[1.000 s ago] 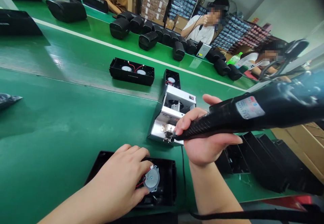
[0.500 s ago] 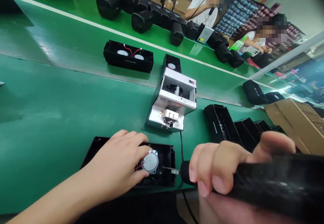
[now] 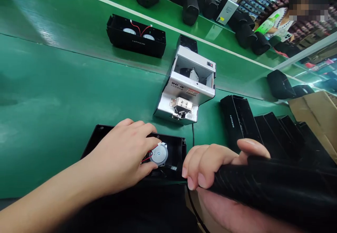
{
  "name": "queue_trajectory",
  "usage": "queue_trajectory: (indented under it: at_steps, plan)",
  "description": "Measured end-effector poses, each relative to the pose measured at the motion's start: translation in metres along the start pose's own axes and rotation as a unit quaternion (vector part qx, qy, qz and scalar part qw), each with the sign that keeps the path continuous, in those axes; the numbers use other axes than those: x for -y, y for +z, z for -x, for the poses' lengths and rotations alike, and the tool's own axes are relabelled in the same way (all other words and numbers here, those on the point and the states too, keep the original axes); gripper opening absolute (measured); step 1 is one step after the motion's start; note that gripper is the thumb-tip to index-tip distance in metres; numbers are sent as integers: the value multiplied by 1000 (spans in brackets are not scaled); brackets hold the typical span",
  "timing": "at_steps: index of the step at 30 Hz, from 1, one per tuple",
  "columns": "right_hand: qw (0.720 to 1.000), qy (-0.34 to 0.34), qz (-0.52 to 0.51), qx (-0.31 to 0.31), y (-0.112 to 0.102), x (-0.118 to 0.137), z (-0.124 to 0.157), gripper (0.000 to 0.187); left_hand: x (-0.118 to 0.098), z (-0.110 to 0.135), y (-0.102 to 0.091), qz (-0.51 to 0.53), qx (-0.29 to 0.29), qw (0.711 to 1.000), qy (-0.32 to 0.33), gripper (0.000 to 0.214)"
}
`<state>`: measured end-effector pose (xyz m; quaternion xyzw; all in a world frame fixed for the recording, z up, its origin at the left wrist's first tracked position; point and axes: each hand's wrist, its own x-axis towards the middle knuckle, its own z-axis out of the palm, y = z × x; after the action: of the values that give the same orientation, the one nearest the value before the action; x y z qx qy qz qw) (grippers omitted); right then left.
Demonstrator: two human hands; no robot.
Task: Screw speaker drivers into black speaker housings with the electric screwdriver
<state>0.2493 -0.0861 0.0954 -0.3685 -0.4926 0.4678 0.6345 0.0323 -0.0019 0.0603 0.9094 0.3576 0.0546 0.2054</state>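
My left hand (image 3: pixel 129 152) reaches into an open black speaker housing (image 3: pixel 175 147) at the table's near edge. Its thumb and index finger grip the rim of a round silver speaker driver (image 3: pixel 159 154) with red wires. My right hand (image 3: pixel 210 164) is wrapped around a thick black electric screwdriver (image 3: pixel 252 187), which enters from the right. The screwdriver's bit points left, low over the housing beside the driver; whether the tip touches a screw cannot be made out.
Beyond the hands stands a silver screw feeder (image 3: pixel 188 85). Another black housing (image 3: pixel 137 38) with two drivers lies behind it to the left. More black housings (image 3: pixel 237 120) and a cardboard box (image 3: pixel 313 117) fill the right side. A co-worker (image 3: pixel 286 15) sits across the green table (image 3: pixel 52 96).
The screwdriver and my right hand have moved left, bringing the bit closer to the driver. My left hand keeps its place on the driver. The camera view has shifted.
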Motion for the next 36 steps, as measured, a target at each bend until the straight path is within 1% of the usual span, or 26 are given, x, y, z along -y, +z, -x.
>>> queue_trajectory:
  at_steps: [1,3,6,9,12,14,16,18,20,23,25,27,30,31,34,36]
  plan:
    - [1000,2,3,-2,-1,0,0,28,0,0,0,-1,1,1000,-1,20]
    - [1000,-8,6,-27,-1,-2,-1,26,0,1,0,-1,5,1000,-2,19]
    - [998,-25,0,-51,5,-5,-2,31,0,0,-1,-1,14,1000,-5,21]
    - [997,-38,-9,-66,9,-8,-2,44,-1,-1,-3,-3,20,1000,-10,23]
    - [997,-42,-20,-57,8,-10,-1,55,-2,-2,-4,-4,29,999,-13,24]
    - [998,-38,-21,-46,8,-10,1,51,-2,-2,-4,-4,30,999,-13,25]
    - [998,-37,-12,-48,9,-10,3,42,-2,-2,-5,-2,28,1000,-14,25]
    - [997,-51,4,-60,13,-11,6,31,-3,-1,-4,0,28,999,-15,24]
    - [996,-66,28,-43,17,-14,9,27,-3,0,-4,0,26,1000,-17,24]
    - [994,-99,43,8,21,-24,16,27,-5,2,-5,10,24,999,-19,28]
    - [992,-124,27,10,21,-33,19,27,-7,5,-5,27,25,999,-26,28]
    - [991,-129,27,8,19,-42,20,26,-9,7,-6,37,22,999,-32,26]
    - [990,-127,52,32,17,-49,19,39,-9,8,-6,35,15,999,-34,25]
    - [989,-133,53,35,16,-51,20,40,-9,8,-5,35,12,999,-34,25]
    - [987,-155,34,5,17,-58,25,31,-9,8,-4,40,9,999,-33,23]
    - [987,-158,40,-15,18,-66,32,30,-8,8,-4,45,6,998,-32,24]
